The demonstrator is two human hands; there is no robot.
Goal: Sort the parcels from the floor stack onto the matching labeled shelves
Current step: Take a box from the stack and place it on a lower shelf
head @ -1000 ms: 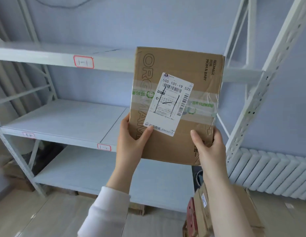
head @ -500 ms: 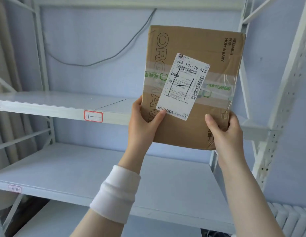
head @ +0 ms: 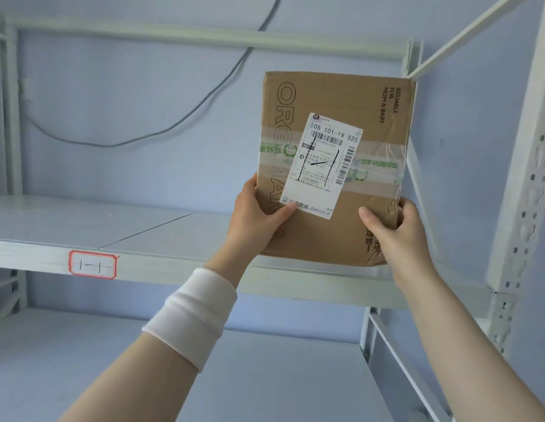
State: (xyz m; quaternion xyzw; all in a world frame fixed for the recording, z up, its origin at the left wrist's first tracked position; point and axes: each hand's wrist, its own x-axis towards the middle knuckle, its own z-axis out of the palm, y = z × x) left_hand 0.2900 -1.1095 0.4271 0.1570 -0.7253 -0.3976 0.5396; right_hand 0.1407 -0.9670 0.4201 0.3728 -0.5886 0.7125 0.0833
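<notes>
Pale blue wall backing white shelf tagged 1-1. Parcel being held upright just above it. Carton seeming stiff and light, tape looking slick. Left hand and right hand gripping lower corners, thumbs pressing front.

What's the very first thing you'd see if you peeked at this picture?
A brown cardboard parcel with a white shipping label is held up in the middle, gripped low on each side by the left hand and right hand. Lower left, a red-bordered tag marked 1-1 sticks on the front edge of the white metal shelf.
</notes>
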